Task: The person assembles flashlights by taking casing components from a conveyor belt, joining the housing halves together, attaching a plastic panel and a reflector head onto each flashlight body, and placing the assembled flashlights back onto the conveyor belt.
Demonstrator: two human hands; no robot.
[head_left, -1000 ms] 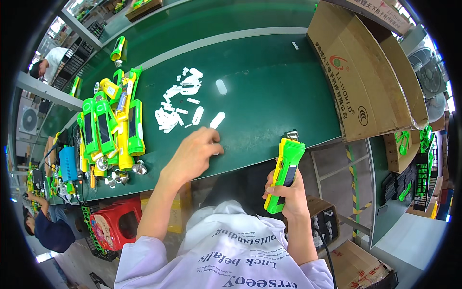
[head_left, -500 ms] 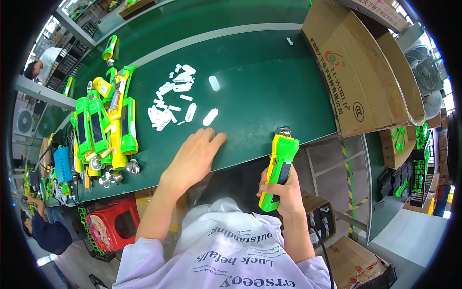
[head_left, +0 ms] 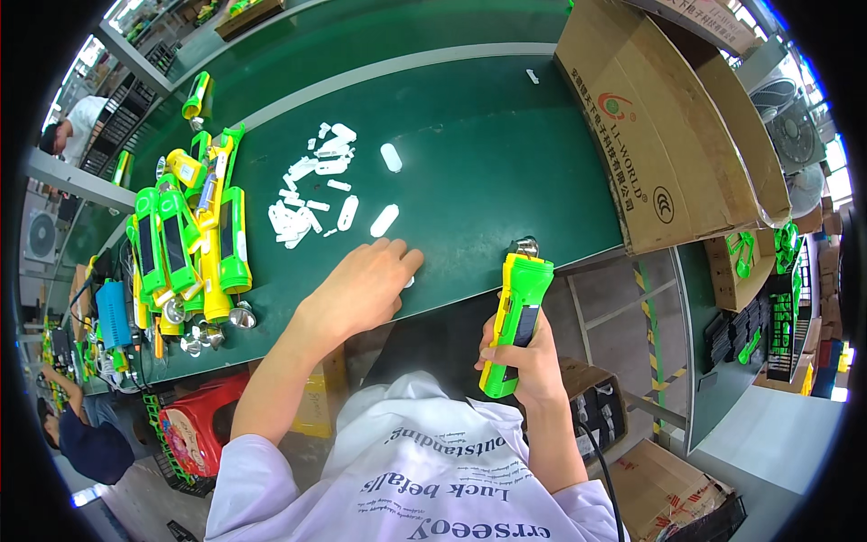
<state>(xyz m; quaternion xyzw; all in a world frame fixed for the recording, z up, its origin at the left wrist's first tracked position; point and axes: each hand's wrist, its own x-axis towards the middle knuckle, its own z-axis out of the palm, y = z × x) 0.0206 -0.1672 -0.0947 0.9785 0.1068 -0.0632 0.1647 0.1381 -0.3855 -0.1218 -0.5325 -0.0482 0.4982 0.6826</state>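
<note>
My right hand (head_left: 528,357) is wrapped round a green-and-yellow flashlight (head_left: 515,325) with a dark panel on its side. The flashlight is held upright at the table's front edge, and a shiny reflector (head_left: 524,246) shows loose at its top end. My left hand (head_left: 366,285) rests low over the green table (head_left: 470,181), fingers bent and close together. Beside its thumb peeks the edge of a small white plastic piece (head_left: 410,282); the hand hides the rest. Just beyond the fingertips lies a white oval cover (head_left: 385,220), with another white cover (head_left: 390,157) farther off.
Loose white plastic parts (head_left: 312,181) are scattered left of centre. Several green-and-yellow flashlights (head_left: 185,235) are heaped at the left, reflectors hanging loose. A large cardboard box (head_left: 650,135) stands at the right. Below the table is a red stool (head_left: 194,425); a person (head_left: 90,434) sits at the far left.
The view has shifted slightly. A white edge now shows beside my left thumb, where none was visible before. My right hand still holds the flashlight in nearly the same place.
</note>
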